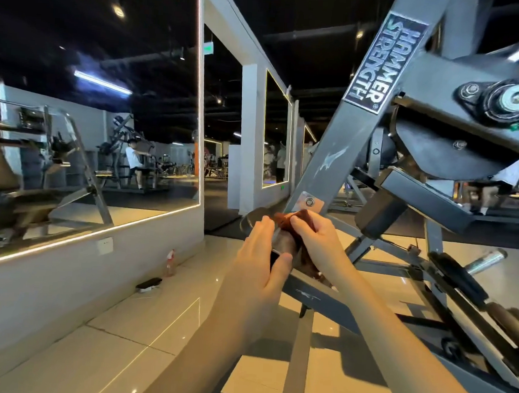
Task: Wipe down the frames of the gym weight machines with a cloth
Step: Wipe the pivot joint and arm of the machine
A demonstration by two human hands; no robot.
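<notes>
My right hand has its fingertips curled down into a bunched rust-brown cloth, pinching it and pressing it onto a short round chrome weight peg close to where the peg joins the machine. My left hand wraps the same peg from the other side, fingers laid over its top and thumb clamped against the near face, steadying it. Both wrists turn slightly inward so the hands meet, and my bare forearms reach up and forward from the bottom of the view. The cloth sits just below the foot of the slanted grey steel frame beam, which carries a Hammer Strength label. I judge the job is at an early stage on this machine. I am working a peg at the base, the long beam above shows pale scuffs, and the bolted pivot arm and the low floor rail seem left to do. A small spray bottle stands on the glossy tiled floor beneath the wall mirror.
</notes>
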